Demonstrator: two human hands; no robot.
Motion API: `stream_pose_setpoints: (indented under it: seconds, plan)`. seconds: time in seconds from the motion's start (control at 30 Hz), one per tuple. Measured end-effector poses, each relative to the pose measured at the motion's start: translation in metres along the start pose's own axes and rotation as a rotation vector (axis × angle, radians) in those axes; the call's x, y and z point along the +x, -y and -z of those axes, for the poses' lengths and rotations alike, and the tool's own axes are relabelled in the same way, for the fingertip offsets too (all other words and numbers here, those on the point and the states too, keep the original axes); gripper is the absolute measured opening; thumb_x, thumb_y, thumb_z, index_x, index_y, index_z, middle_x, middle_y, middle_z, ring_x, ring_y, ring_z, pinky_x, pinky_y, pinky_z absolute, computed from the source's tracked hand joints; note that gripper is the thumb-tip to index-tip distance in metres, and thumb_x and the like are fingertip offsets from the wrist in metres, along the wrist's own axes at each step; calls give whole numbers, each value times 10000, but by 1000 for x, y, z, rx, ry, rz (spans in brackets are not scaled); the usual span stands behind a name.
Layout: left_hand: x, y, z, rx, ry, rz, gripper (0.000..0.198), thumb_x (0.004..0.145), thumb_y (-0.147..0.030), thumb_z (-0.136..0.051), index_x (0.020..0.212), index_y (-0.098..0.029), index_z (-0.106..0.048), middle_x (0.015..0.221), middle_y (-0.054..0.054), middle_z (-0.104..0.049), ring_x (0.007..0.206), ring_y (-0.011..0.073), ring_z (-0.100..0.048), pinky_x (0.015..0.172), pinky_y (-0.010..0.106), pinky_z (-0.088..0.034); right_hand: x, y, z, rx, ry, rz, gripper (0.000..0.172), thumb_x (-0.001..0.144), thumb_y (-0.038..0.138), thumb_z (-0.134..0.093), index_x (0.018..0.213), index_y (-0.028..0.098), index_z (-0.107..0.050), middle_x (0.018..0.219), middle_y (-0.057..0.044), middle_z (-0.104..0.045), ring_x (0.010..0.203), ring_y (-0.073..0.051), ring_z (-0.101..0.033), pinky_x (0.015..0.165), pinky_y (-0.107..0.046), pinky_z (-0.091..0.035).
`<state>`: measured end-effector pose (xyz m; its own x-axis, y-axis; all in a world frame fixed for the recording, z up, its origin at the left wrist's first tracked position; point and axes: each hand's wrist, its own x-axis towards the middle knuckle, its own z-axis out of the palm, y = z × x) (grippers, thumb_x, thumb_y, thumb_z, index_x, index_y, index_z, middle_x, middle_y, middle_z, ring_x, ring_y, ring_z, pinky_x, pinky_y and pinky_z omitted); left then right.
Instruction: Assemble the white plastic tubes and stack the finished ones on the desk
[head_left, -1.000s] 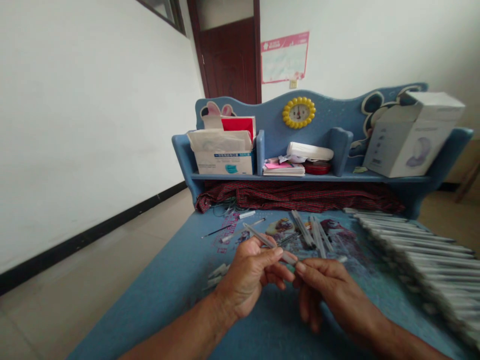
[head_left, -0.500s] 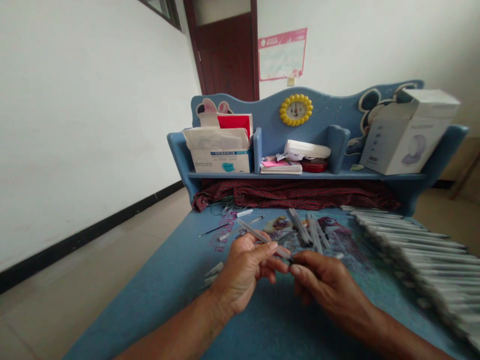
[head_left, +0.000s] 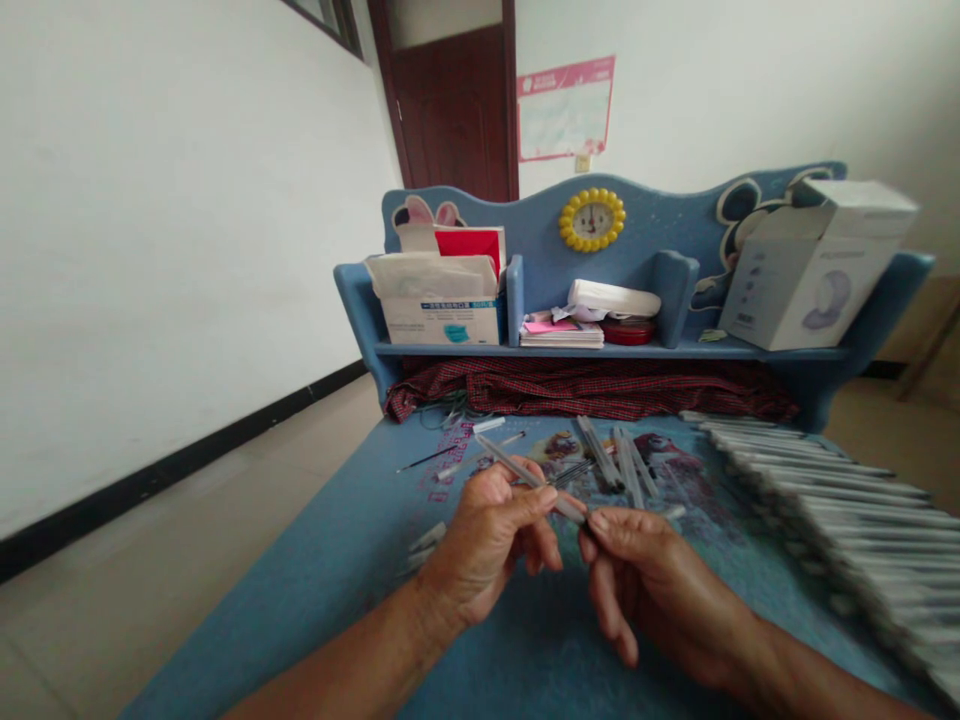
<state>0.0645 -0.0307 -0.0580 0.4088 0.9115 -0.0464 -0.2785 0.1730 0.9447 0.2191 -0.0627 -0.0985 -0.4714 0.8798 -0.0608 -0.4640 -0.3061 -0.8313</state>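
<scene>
My left hand (head_left: 499,530) pinches a translucent pen barrel (head_left: 514,463) between thumb and forefinger, and the barrel slants down to the right. At its lower end my right hand (head_left: 652,575) closes thumb and forefinger on the tip, with the other fingers loosely curled below. A small dark part shows at that end, mostly hidden by the fingertips. Just beyond the hands lie several clear barrels (head_left: 600,455) and some thin dark refills (head_left: 574,472). White pen caps (head_left: 426,545) rest on the table left of my left hand.
Many pens lie in a long row (head_left: 862,510) along the right side of the blue table (head_left: 300,610). A shelf (head_left: 637,353) at the back holds a mask box (head_left: 442,310), papers and a white carton (head_left: 817,270). Checked cloth (head_left: 585,390) is bunched beneath it.
My right hand has shifted its pinch at the barrel's lower end, and its lower fingers have uncurled downward. My left hand and the barrel have hardly moved.
</scene>
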Motion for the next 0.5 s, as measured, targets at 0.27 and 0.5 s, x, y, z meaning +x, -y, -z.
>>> stream_pose_setpoints:
  seconds: [0.27,0.5]
  plan:
    - [1,-4,-1,26,3,-47,237,783,-210,-597,884,-172,-387,767,66,-707,338,63,-531,315,122,-347,-1,6,-2,-122,-53,10,374,866,490,-449,781,137,-538,429,-22,-605,272,-100,-486,299,-159,-344]
    - [1,-4,-1,62,-43,-50,222,797,-233,-586,878,-176,-387,774,81,-711,336,64,-527,318,123,-338,-2,11,0,-524,-225,205,348,772,499,-598,742,162,-512,493,28,-573,375,-75,-499,385,-171,-389]
